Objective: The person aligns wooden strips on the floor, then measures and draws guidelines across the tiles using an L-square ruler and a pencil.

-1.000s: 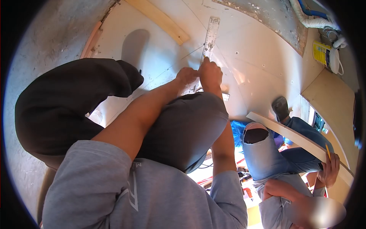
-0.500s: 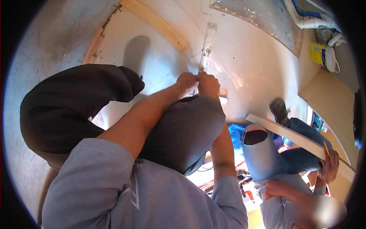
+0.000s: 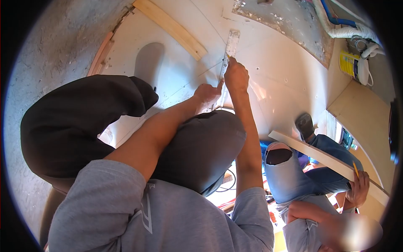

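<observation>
A long, flat, stained straightedge (image 3: 232,42) lies on a pale board (image 3: 273,71) in front of my knees. My left hand (image 3: 208,94) presses on its near part, with a finger stretched along it. Farther up the same strip, my right hand (image 3: 237,76) is closed around what looks like a pencil (image 3: 228,55); only a small tip shows above the fingers. Thin lines run across the board, one of them meeting the straightedge from the left.
A wooden strip (image 3: 172,29) lies at the upper left of the board. To the right, a seated co-worker's hand (image 3: 359,187) holds a long plank (image 3: 319,155) and a yellow pencil (image 3: 355,169). A yellow-and-white bucket (image 3: 354,66) and wrapped pipes (image 3: 342,30) are at the upper right.
My right hand has moved forward along the straightedge, away from my left hand, which it was beside before. My left hand stays at nearly the same place on the strip.
</observation>
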### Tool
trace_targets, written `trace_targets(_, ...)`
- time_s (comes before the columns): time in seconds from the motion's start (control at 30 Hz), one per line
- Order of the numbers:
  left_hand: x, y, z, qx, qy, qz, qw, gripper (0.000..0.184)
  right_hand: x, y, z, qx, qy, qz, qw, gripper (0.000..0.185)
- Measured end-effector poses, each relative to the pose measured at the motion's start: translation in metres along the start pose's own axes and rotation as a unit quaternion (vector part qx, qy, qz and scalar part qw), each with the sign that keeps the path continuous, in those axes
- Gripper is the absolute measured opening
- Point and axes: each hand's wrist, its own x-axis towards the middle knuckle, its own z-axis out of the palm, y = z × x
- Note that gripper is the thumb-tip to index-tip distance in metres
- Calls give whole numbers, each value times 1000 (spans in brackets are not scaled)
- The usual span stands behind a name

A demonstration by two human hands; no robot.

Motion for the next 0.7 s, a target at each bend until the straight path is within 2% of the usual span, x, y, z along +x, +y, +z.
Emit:
trace_targets(0.17, 2, -2, 1, 0, -38, 10, 999, 67, 2, -2, 5, -8, 27, -8, 1000, 22)
trace_targets(0.27, 0, -4, -3, -10, -48, 20, 999, 73, 6, -20, -9, -55, -26, 9, 998, 21)
trace_targets(0.37, -4, 0, -22, -13, -59, 11, 998, 74, 31, -25, -13, -75, 23, -19, 997, 19)
trace_targets(0.43, -8, 5, -23, -11, -70, 6, 997, 72, 28, -23, -10, -83, 13, -23, 996, 19)
trace_targets(0.5, -4, 1, -22, -2, -67, 2, 998, 70, 23, -19, -4, -84, 16, -16, 996, 17)
trace_targets(0.53, -3, -2, -10, 0, -3, 9, 1000, 71, 18, -21, -6, -82, 11, -16, 996, 17)
trace_targets(0.6, -2, -4, -4, -7, 18, 22, 1000, 68, 7, -21, -8, -77, -6, -9, 997, 17)
trace_targets(0.7, -6, 0, -20, 8, -10, 20, 1000, 68, 23, -17, -8, -81, 9, -17, 997, 16)
